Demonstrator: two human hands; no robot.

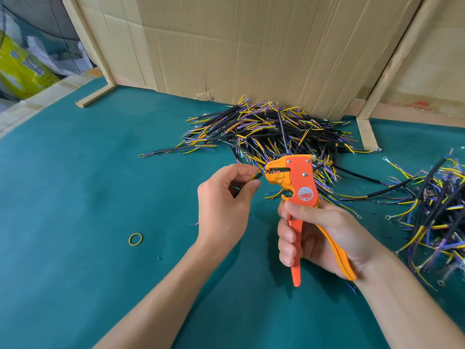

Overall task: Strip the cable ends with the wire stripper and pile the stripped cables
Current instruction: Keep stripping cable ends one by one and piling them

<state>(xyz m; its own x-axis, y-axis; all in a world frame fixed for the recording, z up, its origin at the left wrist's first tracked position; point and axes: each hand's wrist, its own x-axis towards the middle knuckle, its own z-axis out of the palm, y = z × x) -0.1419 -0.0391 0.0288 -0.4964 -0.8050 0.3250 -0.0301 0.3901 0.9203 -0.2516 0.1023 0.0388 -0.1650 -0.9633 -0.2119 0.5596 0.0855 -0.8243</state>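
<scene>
Cable (254, 176) end sits in the wire stripper (299, 183) head, pinched by the left hand (225, 197). Right hand (319, 238) grips the handles, seemingly part-squeezed. Stripped pile (271, 127) lies behind.

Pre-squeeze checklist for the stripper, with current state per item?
1. Right hand grips both handles of the wire stripper: ok.
2. Left hand pinches the cable: ok.
3. Cable end sits at the stripper's mouth: ok.
4. How far the wire is inserted: cannot tell.
5. Left fingers out of the mouth: ok, though near.
6. Pile of cables behind, within sight: ok.
</scene>
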